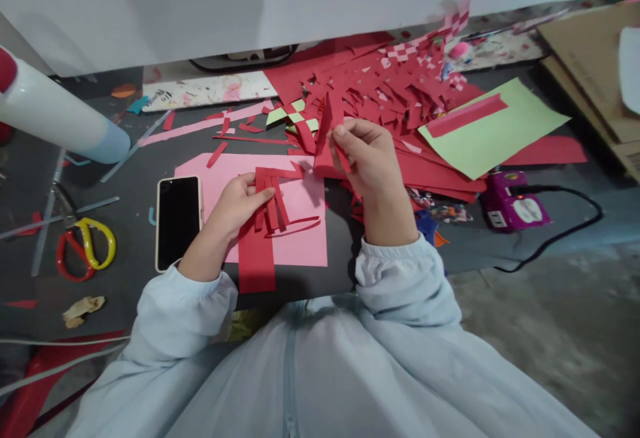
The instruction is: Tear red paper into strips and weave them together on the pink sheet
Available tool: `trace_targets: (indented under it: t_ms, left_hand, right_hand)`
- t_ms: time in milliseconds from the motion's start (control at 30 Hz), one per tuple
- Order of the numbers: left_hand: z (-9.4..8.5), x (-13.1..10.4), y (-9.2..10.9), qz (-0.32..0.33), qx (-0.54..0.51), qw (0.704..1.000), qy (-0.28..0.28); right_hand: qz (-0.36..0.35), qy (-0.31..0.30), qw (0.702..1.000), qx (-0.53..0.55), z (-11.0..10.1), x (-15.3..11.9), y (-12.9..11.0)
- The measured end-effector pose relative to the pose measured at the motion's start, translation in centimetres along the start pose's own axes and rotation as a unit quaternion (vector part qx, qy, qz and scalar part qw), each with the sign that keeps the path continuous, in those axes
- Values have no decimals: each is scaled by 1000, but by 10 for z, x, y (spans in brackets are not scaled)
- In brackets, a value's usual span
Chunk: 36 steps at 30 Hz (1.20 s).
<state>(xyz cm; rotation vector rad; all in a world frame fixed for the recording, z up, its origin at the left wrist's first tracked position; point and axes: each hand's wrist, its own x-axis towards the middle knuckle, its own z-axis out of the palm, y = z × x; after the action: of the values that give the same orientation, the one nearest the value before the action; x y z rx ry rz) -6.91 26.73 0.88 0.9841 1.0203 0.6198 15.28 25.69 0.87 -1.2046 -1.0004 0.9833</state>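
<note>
My left hand (pixel 237 205) is closed on a piece of red paper cut into several narrow strips (pixel 271 203), thumb on top. This paper is over a pink sheet (pixel 305 245). A wider red paper band (pixel 257 265) runs from below it past the pink sheet's front edge. One thin loose red strip (pixel 295 227) lies beside the cut piece. My right hand (pixel 370 158) is raised to the right, thumb and fingers pinched on what looks like a red paper strip (pixel 342 157); the fingers partly hide it.
Red paper sheets and scraps (pixel 400 98) pile up at the back, with a green sheet (pixel 467 148) on their right. A phone (pixel 178 221), scissors (pixel 85 248) and a white bottle (pixel 65 108) stand or lie left. A purple box (pixel 517 205) with a black cable sits right.
</note>
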Motion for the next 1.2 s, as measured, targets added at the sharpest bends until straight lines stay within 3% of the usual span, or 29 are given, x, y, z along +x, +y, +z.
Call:
trace_targets:
  t_ms: [367, 467, 600, 800, 933, 1033, 1100, 1200]
  left_hand:
    - [-1, -1, 2, 25, 37, 999, 21]
    - [-5, 2, -1, 66, 109, 991, 43]
    - [-10, 6, -5, 143, 263, 947, 119]
    - [-15, 6, -5, 180, 412, 869, 207]
    - [-11, -2, 0, 171, 515, 811, 218]
    - [-7, -8, 3, 150, 574, 774, 219]
    - [-5, -10, 5, 143, 590, 767, 208]
    - [-3, -11, 5, 138, 599, 764, 195]
  right_hand:
    - [90, -33, 995, 33, 5, -4, -5]
    - [105, -35, 993, 35, 6, -3, -6]
    - [113, -47, 992, 27, 7, -3, -6]
    - [104, -86, 991, -7, 6, -3, -3]
    - [109, -123, 986, -22, 4, -4, -4]
    - [150, -192, 969, -35, 6, -6, -4]
    - [185, -229, 955, -33, 10, -8, -2]
    - [224, -231, 946, -30, 17, -10, 4]
